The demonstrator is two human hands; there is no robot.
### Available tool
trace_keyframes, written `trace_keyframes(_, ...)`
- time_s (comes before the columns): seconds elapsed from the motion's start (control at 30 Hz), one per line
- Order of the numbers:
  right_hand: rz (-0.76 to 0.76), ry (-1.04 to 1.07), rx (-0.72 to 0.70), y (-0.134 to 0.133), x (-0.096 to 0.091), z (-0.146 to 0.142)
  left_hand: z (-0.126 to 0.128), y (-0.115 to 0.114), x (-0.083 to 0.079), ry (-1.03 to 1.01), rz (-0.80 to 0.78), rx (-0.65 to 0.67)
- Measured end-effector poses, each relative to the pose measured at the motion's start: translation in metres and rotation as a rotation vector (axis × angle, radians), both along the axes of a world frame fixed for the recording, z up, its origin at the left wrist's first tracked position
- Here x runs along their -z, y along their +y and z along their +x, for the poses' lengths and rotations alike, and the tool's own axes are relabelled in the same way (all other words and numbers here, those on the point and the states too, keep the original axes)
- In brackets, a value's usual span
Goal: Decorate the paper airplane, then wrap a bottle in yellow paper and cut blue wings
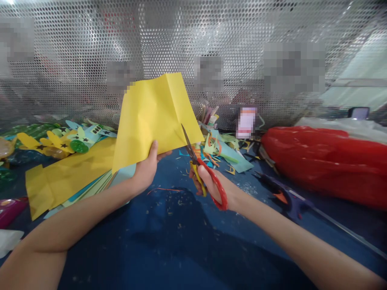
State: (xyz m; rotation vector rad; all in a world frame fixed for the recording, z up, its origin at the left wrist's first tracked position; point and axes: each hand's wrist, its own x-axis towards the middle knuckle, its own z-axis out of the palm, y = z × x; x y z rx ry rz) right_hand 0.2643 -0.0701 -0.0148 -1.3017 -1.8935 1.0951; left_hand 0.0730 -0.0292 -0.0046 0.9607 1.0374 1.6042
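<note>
My left hand (pixel 148 165) pinches the lower edge of a creased sheet of yellow paper (pixel 148 117) and holds it up off the table. The thumb lies on the near face; most of the fingers are behind the sheet. In my right hand (pixel 208 181) is a pair of scissors (pixel 218 193) with one red and one yellow handle. Its blades are at the paper's lower right edge, with one blade in front of the sheet. A fold line runs down the paper near its right side.
On the left lie more yellow paper (pixel 81 173), a fan of coloured sheets (pixel 93 187) and decorated plastic bottles (pixel 87 139). Paper scraps (pixel 211 155) litter the back middle. To the right are a glue gun (pixel 290 197) and a red plastic bag (pixel 326 161). A perforated metal screen (pixel 169 36) stands behind.
</note>
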Motion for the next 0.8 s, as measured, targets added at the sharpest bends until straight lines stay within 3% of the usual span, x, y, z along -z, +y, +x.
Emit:
trace_keyframes(0.13,0.008,-0.008,-0.002,-0.0001,0.0004,0.0007,-0.0012,0.0011,0.0036,-0.036,0.194,0.029)
trace_keyframes(0.37,0.012,0.014,0.008,0.0003,0.0025,-0.0007,-0.0012,-0.0011,0.0028,-0.034,0.189,0.028)
trace_keyframes(0.8,0.205,-0.087,0.027,0.0002,0.005,-0.004,-0.0017,-0.0042,0.0009,-0.055,0.201,0.042)
